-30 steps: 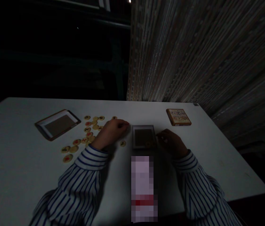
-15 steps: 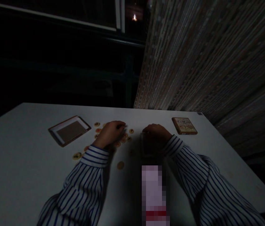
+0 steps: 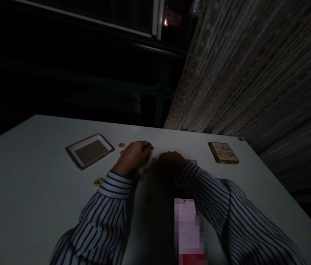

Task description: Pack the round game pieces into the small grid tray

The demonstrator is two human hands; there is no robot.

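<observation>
Round Chinese chess pieces (image 3: 145, 170) lie loose on the white table (image 3: 28, 158), several of them partly hidden under my hands. My left hand (image 3: 133, 156) has its fingers curled in a pinch, with a small round piece (image 3: 152, 148) at the fingertips. Close by on the right, my right hand (image 3: 174, 161) reaches in low over the pieces with bent fingers. A pale piece (image 3: 160, 156) shows at its fingertips; shadow hides whether they grip it. Behind my right wrist, the corner of a pale-edged thing (image 3: 193, 162) peeks out, mostly covered.
Left of the pieces lies a shallow open tray (image 3: 91, 151) with a brown bottom. A flat printed box (image 3: 223, 152) sits at the back right. A phone (image 3: 188, 228), pixelated, is near me. Strand curtains (image 3: 227, 73) hang behind the table's right side.
My right hand has moved left, in among the pieces beside my left hand. The left hand stays nearly in place over the pieces. The whole view has shifted slightly.
</observation>
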